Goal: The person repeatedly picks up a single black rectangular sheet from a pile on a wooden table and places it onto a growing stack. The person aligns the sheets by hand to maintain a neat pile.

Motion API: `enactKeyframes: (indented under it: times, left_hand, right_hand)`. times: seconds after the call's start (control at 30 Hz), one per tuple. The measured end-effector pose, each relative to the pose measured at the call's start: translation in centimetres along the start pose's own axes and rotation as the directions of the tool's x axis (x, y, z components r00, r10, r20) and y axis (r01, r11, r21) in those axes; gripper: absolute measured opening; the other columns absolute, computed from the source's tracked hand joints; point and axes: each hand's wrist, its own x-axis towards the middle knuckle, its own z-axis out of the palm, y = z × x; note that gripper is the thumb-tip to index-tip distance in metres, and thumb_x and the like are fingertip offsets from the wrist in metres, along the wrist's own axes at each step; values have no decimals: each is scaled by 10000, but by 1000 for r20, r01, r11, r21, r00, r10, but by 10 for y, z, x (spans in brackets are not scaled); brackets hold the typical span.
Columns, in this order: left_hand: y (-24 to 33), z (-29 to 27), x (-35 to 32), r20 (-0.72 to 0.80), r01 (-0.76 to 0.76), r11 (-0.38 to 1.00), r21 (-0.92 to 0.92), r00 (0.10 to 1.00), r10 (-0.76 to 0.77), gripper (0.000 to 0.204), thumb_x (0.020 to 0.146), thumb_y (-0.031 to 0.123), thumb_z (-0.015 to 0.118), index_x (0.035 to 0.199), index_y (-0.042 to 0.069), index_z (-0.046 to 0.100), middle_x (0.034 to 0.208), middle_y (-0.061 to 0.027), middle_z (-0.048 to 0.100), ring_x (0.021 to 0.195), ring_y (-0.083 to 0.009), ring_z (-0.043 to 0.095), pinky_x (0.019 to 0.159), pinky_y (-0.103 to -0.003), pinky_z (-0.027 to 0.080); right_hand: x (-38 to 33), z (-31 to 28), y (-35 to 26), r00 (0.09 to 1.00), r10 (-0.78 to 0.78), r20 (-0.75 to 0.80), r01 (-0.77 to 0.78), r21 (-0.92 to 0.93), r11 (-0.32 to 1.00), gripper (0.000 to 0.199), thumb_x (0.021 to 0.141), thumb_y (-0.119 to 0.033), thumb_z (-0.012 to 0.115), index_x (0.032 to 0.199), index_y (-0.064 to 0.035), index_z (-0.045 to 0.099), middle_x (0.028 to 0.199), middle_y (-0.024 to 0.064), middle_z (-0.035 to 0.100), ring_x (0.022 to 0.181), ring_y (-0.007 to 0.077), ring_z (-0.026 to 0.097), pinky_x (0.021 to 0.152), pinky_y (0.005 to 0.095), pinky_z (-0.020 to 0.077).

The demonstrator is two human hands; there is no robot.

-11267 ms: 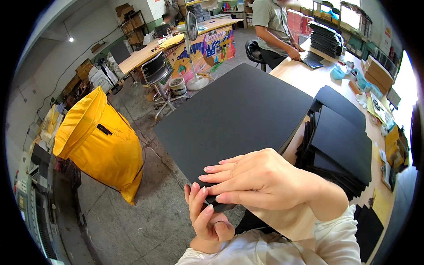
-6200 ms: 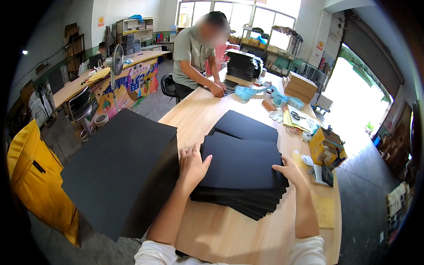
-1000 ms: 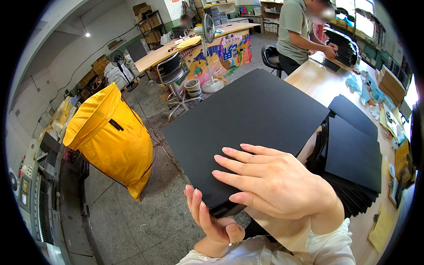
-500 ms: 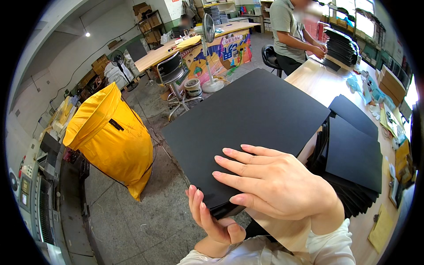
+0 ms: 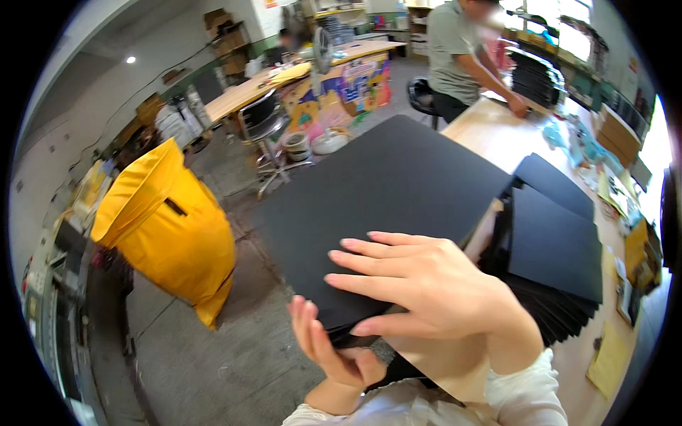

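A big stack of black sheets (image 5: 376, 192) juts out over the floor from the wooden table's (image 5: 490, 135) left edge. My right hand (image 5: 419, 291) lies flat on top of its near corner, fingers spread and pointing left. Beneath that corner my left hand (image 5: 327, 351) cups the stack's edge from below, thumb and fingers curled up around it. A second, fanned pile of black sheets (image 5: 554, 248) lies on the table to the right.
A large yellow bag (image 5: 167, 227) stands on the concrete floor at left. A chair (image 5: 266, 131) and a floor fan (image 5: 323, 85) stand beyond. Another person (image 5: 462, 57) works at the table's far end, near a further black stack (image 5: 536, 74). Clutter lines the table's right edge.
Over the last second my hands and the stack have barely shifted. Several seconds ago both hands lay on the fanned pile on the table instead.
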Motion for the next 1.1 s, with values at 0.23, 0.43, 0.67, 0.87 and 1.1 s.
enactKeyframes:
  times: [0.23,0.43,0.67,0.87,1.1]
  left_hand:
    - [9,10,0,-137,134,981,-142,979,-153,626,1030,389,365,1478,-43,296,1522,-251,309,1388,-385,350,1132,-505,279]
    - [35,8,1,-222,56,997,51,974,-43,518,1039,366,383,1452,53,376,1559,-188,277,1430,-363,291,1131,-512,324]
    - [80,4,-37,-238,-236,951,-201,953,186,322,992,271,542,1176,7,530,1354,-237,436,1274,-400,428,1036,-561,351]
    - [125,10,-69,164,-276,905,-324,925,342,211,983,144,477,1143,31,556,1384,-207,432,1311,-417,436,1065,-549,378]
    - [193,36,-76,187,-213,773,-598,900,393,220,921,119,518,1117,37,574,1290,-212,493,1245,-427,475,1057,-590,337]
  right_hand:
    - [-1,19,2,996,-51,-73,59,106,993,463,739,-203,686,1154,-2,642,1201,196,646,1173,320,598,1036,419,458]
    - [-16,-14,-4,911,-236,-339,129,-310,942,372,845,-152,568,1176,11,609,1213,199,626,1040,333,649,910,377,536]
    - [-183,-123,-110,-214,603,-769,-428,629,650,181,981,-247,613,947,-72,639,1021,52,685,874,123,656,778,299,556]
    - [-396,-162,-234,-605,162,-779,-331,432,839,232,943,-211,660,1077,-23,643,1057,42,657,977,128,603,866,286,486]
    - [-479,-75,-314,322,259,-911,-924,-362,-124,305,908,-114,529,1170,-27,659,1211,154,657,1136,281,627,972,367,493]
